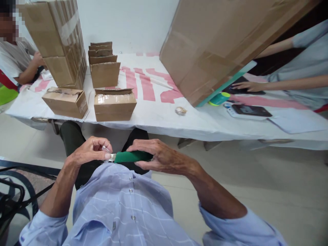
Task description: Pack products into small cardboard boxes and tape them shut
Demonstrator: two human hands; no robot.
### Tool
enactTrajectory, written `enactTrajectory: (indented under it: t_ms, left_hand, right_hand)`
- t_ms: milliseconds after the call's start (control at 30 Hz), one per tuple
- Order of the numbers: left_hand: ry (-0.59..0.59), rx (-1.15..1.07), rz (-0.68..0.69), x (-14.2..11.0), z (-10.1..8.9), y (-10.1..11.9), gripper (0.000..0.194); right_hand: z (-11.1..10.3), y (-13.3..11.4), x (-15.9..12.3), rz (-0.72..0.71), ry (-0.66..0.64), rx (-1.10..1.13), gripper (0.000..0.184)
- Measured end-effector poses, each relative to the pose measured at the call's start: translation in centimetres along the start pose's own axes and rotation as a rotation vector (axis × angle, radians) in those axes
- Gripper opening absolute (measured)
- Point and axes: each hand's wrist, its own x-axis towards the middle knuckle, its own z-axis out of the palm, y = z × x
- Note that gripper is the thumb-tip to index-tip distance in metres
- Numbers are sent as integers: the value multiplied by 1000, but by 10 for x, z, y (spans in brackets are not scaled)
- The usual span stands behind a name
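Observation:
Above my lap, my right hand [156, 154] is closed around a green handle-like object [129, 156] with a dark right end. Its left end shows a short shiny metal part [112, 157]; what kind of tool this is I cannot make out. At that metal end, the thumb and fingers of my left hand [93, 150] pinch a small piece of clear plastic [105, 149]. Both hands are in front of my shirt, below the table's near edge.
On the cloth-covered table [156, 118] stand small cardboard boxes [115, 107], a box stack [64, 44] and a big tilted carton [202, 51]. A small wrapped item [180, 110], a tape roll [219, 98] and a phone [251, 110] lie rightward. People sit left and right.

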Motion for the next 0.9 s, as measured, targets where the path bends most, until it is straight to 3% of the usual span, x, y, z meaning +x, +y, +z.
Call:
enactTrajectory:
  t_ms: [133,300,533,733,900]
  left_hand:
    - [-5,65,-6,2,3,8,39]
    - [-112,65,-52,5,1,9,41]
    - [-202,-88,-83,9,-2,-7,48]
    - [-5,-248,7,15,4,-26,52]
    - [210,-291,72,14,15,-34,52]
  right_hand:
    - [1,-1,2,-7,-26,2,27]
    - [5,3,0,-39,-34,-35,21]
    - [20,3,-9,-107,58,-144,25]
    - [33,-7,-12,-150,130,-47,22]
    - [45,3,-12,92,200,324,31]
